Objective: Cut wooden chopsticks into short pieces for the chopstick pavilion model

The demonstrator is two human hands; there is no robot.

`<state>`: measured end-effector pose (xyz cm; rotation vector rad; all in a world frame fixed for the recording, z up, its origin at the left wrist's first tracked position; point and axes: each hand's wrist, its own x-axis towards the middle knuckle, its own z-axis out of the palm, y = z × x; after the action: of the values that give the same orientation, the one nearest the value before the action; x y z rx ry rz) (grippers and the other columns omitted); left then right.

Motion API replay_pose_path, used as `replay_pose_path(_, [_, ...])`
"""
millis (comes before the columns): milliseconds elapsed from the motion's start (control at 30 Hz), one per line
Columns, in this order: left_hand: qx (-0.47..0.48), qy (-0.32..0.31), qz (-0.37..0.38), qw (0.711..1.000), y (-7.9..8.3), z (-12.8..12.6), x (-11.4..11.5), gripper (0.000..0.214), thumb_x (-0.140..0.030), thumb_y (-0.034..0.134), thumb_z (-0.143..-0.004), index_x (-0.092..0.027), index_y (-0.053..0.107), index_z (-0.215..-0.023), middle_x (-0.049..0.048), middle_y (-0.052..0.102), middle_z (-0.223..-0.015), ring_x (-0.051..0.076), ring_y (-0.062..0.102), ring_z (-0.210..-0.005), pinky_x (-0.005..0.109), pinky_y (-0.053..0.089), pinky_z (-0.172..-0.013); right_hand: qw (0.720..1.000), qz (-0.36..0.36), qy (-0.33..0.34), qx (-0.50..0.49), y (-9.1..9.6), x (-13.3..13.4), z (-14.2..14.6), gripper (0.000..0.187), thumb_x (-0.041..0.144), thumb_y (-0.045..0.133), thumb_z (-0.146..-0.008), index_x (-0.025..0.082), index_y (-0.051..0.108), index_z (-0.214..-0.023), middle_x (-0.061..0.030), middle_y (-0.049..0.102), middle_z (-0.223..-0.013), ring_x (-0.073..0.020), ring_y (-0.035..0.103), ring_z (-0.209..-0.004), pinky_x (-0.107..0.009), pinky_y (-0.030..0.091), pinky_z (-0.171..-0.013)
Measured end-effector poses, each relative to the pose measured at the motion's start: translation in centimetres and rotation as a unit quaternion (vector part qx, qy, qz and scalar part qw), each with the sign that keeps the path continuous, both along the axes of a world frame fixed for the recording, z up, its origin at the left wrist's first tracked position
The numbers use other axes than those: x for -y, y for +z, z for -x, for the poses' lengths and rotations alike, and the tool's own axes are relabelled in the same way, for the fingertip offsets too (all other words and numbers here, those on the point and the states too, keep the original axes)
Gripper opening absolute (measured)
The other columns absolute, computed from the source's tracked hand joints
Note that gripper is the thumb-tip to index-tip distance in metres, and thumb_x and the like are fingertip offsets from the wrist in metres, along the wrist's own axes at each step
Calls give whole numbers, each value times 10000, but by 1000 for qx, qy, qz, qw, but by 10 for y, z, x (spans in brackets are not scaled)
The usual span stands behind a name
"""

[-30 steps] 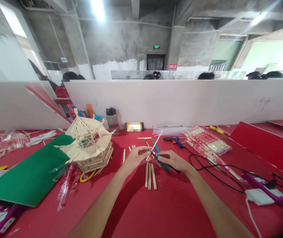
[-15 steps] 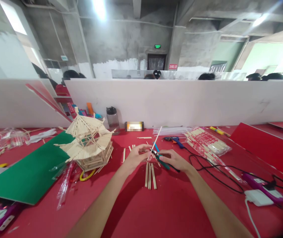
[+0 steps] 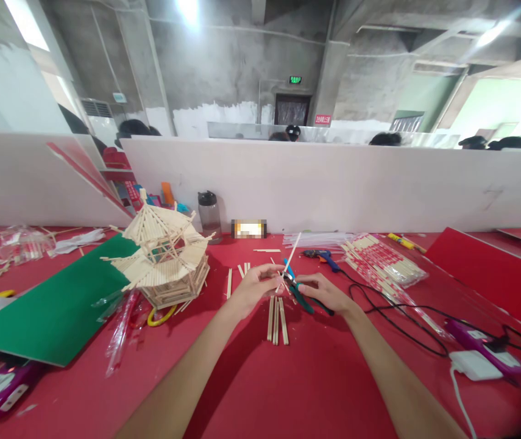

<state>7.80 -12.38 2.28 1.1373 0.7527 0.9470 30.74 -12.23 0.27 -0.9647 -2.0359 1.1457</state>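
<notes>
My left hand [image 3: 260, 285] pinches a thin wooden stick [image 3: 293, 250] that slants up to the right. In my right hand [image 3: 322, 291] is a pair of pliers-like cutters [image 3: 304, 300] with dark green handles, which look spread apart. Their metal jaws are at the stick, close to my left fingertips; whether they touch it I cannot tell. Just below my hands several cut sticks [image 3: 276, 320] lie side by side on the red table. More short sticks [image 3: 244, 269] lie beyond my left hand. A blue item [image 3: 288, 267] shows behind the jaws, partly hidden.
To the left a wooden-stick pavilion model [image 3: 164, 256] stands by a green board [image 3: 59, 305]. A glue gun [image 3: 322, 258], its black cable and bagged sticks [image 3: 383, 262] lie to the right. A bottle [image 3: 208, 214] stands before the white partition [image 3: 333, 183]. Purple power strips [image 3: 489, 347] lie at both sides.
The cutters' handles look wider apart than before. Both hands stay near the same place, with the stick still held; the camera view has shifted slightly.
</notes>
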Motion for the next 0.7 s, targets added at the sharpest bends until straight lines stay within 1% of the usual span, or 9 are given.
replay_pose_path(200, [20, -7, 18, 1000, 1, -1, 1, 451, -307, 827, -661, -169, 694, -1069, 3, 595, -817, 83, 593, -683, 241, 517, -720, 1000, 0, -13, 3, -5, -4, -3, 503, 568, 547, -863, 124, 702, -1041, -75, 698, -940, -241, 611, -871, -320, 490, -782])
replay_pose_path(433, [44, -3, 45, 998, -1, -3, 2, 410, -252, 826, -669, -166, 702, -1051, 20, 636, -884, 71, 604, -715, 213, 520, -750, 1000, 4, 6, -14, -4, -3, -5, 480, 526, 540, -889, 118, 698, -1088, -87, 708, -972, -237, 626, -893, -340, 474, -849])
replay_pose_path(567, [54, -4, 53, 997, -3, -4, 1, 380, -231, 818, -687, -168, 707, -1046, 27, 652, -913, 71, 616, -737, 210, 530, -775, 1000, 11, 13, -21, -4, -3, -5, 478, 514, 532, -899, 106, 687, -1096, -102, 705, -984, -232, 632, -886, -339, 479, -843])
replay_pose_path(700, [59, 0, 68, 996, -4, -3, 0, 345, -205, 802, -711, -162, 709, -1040, 38, 667, -937, 68, 627, -735, 196, 535, -770, 999, 28, 24, -26, -3, -2, -4, 484, 523, 529, -898, 102, 688, -1074, -105, 709, -954, -232, 641, -863, -329, 489, -816])
